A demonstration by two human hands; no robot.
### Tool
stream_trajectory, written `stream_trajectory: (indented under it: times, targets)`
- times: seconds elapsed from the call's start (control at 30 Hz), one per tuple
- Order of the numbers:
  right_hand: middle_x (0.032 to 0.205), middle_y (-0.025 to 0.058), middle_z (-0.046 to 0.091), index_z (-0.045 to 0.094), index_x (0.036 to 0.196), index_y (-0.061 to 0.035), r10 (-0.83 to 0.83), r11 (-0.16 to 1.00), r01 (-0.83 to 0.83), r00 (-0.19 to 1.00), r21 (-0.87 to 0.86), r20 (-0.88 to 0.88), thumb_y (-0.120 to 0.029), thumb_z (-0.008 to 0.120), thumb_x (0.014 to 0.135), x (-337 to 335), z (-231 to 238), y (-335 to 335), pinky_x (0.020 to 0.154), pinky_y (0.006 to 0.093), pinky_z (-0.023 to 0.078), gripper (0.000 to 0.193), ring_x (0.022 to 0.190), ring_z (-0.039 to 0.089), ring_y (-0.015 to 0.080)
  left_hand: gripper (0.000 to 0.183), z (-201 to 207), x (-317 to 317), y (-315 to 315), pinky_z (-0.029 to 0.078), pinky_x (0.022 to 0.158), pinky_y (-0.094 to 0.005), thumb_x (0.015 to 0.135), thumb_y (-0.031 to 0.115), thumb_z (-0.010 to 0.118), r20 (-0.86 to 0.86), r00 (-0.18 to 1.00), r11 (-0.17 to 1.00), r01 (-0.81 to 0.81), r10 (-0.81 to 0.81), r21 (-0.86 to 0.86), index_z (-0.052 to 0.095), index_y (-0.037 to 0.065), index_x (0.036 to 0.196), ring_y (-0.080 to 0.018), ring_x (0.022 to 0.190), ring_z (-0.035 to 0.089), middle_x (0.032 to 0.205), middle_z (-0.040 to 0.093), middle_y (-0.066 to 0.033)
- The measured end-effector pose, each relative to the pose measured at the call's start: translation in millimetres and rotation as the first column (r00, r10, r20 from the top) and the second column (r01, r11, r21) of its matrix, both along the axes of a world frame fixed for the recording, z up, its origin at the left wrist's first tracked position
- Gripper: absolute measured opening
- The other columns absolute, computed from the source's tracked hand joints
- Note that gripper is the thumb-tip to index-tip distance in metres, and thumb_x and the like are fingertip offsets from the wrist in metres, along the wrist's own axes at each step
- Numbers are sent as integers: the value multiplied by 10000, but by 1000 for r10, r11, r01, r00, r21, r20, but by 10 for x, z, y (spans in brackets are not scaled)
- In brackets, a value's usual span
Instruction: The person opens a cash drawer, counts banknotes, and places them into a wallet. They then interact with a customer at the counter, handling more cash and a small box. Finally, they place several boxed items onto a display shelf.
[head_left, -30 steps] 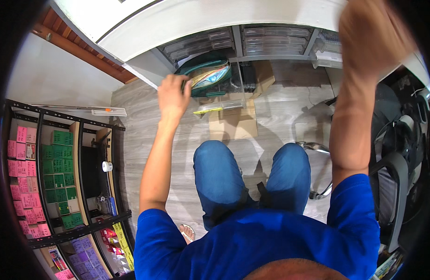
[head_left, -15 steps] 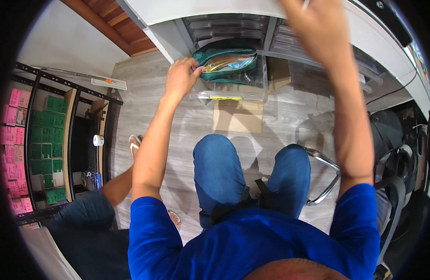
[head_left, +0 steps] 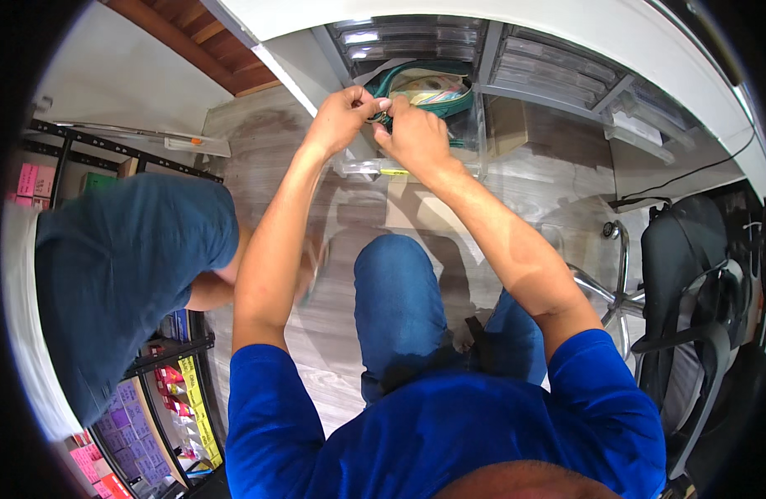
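Observation:
A green zip pouch lies open in a pulled-out clear plastic drawer, with colourful clear-wrapped items showing inside it. My left hand is closed at the pouch's left end, thumb and forefinger pinching its edge. Just right of it, my right hand is also closed on the near left edge, its fingertips meeting those of the left. Between them the pinched part, seemingly by the zip, is mostly covered by my fingers.
Clear drawer units stand under the white desk. Cardboard lies on the floor below the drawer. Another person's leg in dark shorts is close on my left, before a black shelf rack. A black office chair stands right.
My right hand has come down from the desk to the pouch, beside my left hand. The other person's leg has moved forward on the left.

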State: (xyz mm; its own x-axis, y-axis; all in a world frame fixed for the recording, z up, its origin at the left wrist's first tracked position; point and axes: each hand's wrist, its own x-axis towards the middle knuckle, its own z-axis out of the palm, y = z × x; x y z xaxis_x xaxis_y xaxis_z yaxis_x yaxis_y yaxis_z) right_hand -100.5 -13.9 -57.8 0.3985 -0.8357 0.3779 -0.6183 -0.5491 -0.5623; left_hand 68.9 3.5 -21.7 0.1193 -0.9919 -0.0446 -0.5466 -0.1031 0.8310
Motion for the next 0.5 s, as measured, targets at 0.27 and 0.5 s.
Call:
stream_trajectory:
  times: [0.27,0.5]
  targets:
    - [819,213,721,657,928,14,149,989,-148,988,-13,28,-180,635,954,-199,-24,-214,706,529,546,197,770,711,435,340,17,43,47,458,1016,-387,915,265,763,450,865,899,359,-219,-252,667,28,1139,-299,1213,532,1199,660,-93]
    - [941,244,725,653,984,19,326,883,-307,945,355,5,-200,599,975,-359,377,-435,831,508,534,226,929,699,438,248,-28,-18,21,473,923,-437,873,161,747,661,743,834,428,-104,-350,646,30,1058,-334,1062,598,1062,653,-112]
